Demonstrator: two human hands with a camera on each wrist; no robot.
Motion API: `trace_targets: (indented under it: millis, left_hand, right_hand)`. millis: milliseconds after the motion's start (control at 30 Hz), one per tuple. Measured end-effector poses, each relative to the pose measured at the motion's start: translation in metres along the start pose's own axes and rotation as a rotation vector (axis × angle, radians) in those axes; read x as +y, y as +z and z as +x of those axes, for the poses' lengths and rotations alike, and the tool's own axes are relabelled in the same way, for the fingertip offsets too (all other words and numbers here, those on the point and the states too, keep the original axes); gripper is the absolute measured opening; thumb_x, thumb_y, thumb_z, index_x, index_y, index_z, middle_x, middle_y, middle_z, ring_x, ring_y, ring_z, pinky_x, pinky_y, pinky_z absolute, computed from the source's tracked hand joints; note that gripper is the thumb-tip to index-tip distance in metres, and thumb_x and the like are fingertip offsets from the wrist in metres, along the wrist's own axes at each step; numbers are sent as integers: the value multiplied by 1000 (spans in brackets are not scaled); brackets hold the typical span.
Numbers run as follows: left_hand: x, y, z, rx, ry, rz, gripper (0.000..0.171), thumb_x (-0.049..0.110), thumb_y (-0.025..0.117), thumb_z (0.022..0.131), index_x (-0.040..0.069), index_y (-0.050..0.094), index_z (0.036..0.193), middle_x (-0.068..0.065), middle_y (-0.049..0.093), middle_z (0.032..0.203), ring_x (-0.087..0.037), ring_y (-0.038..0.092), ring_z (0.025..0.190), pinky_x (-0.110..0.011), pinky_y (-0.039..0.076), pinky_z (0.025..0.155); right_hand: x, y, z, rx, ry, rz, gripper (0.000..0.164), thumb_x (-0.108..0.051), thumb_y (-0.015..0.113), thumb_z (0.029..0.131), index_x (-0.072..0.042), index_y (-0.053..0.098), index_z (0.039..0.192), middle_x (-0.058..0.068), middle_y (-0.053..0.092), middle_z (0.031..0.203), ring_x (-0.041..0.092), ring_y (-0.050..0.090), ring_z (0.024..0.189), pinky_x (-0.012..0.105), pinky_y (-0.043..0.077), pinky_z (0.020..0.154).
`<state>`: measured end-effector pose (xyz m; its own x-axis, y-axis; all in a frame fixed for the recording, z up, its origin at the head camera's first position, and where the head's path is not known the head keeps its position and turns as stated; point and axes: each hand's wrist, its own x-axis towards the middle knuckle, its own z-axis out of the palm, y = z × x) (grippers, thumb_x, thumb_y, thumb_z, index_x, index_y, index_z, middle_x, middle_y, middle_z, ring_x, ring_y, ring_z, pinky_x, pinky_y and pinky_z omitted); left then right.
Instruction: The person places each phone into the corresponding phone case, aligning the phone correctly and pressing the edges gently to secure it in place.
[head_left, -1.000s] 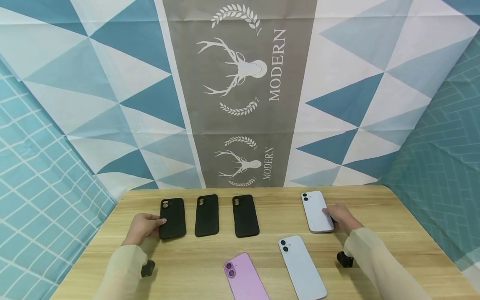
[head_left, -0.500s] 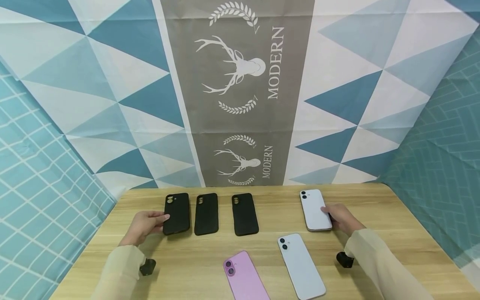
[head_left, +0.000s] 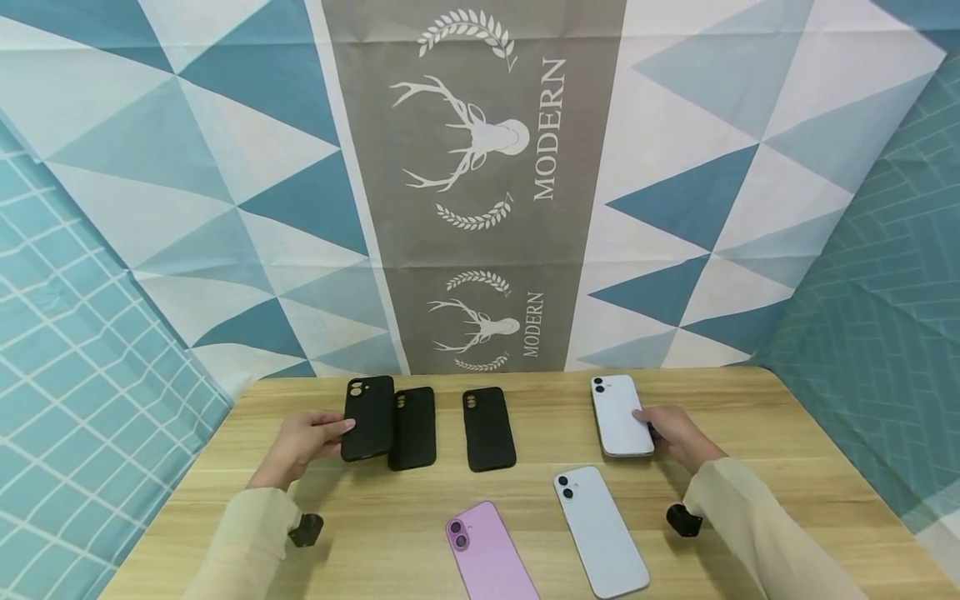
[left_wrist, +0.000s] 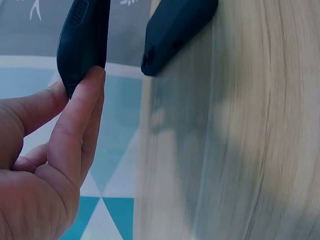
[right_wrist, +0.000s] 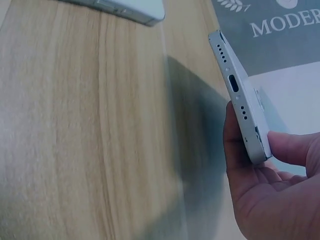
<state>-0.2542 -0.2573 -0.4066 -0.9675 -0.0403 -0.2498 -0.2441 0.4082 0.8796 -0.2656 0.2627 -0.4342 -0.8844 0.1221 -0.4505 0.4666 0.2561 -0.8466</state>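
My left hand (head_left: pixel 307 442) pinches a black phone case (head_left: pixel 369 421) by its left edge, thumb on the back and fingers beneath. In the left wrist view the case (left_wrist: pixel 85 40) is lifted off the table, seen edge-on. It overlaps a second black case (head_left: pixel 416 429) in the head view. At the right, my right hand (head_left: pixel 675 433) grips a white smartphone (head_left: pixel 621 415) by its right edge. The right wrist view shows that phone's bottom edge (right_wrist: pixel 235 85) with its charging port, held above the tabletop and casting a shadow.
A third black case (head_left: pixel 489 429) lies mid-table. Nearer the front lie a pink smartphone (head_left: pixel 491 550) and another white smartphone (head_left: pixel 602 533). The wooden table (head_left: pixel 382 533) ends at a patterned cloth backdrop (head_left: pixel 487 208). A small black device sits at each wrist.
My left hand has raised its case and carried it right, over the edge of the second case. The right hand has lifted the white phone and shifted slightly left.
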Motion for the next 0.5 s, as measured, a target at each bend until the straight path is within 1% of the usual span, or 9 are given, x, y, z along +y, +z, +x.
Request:
trace_targets:
  millis: [200,333,400,500]
  left_hand:
    - [5,10,-1,-5,6,-19,58,29,62,82,-6,44,123,-22,50,117,-8,60,77,-27,54,71]
    - [10,17,-2,-12,21,-25,57,30,63,81,-6,46,121,-20,53,113,-8,60,77,-28,54,71]
    - [13,21,-3,-18,27,-23,57,30,63,80,-6,47,121,-20,53,112,-9,59,76,-27,54,71]
    - [18,26,-3,-23,30,-21,57,31,64,80,-6,47,120,-20,52,113,-10,59,77,-29,54,72]
  right_hand:
    - [-3,3,-7,-33,-54,44,43,-13,43,91,16,36,122,7,58,86,10,54,73,24,49,64]
    - [-6,5,-10,-52,-71,63,43,-13,43,91,16,37,122,5,57,84,9,54,73,24,49,64]
    - [-8,7,-11,-59,-66,67,43,-13,43,91,15,37,122,4,57,85,9,54,74,25,49,67]
    - [-10,9,-13,-71,-61,79,44,-15,45,90,14,38,122,3,57,84,9,54,74,25,49,69]
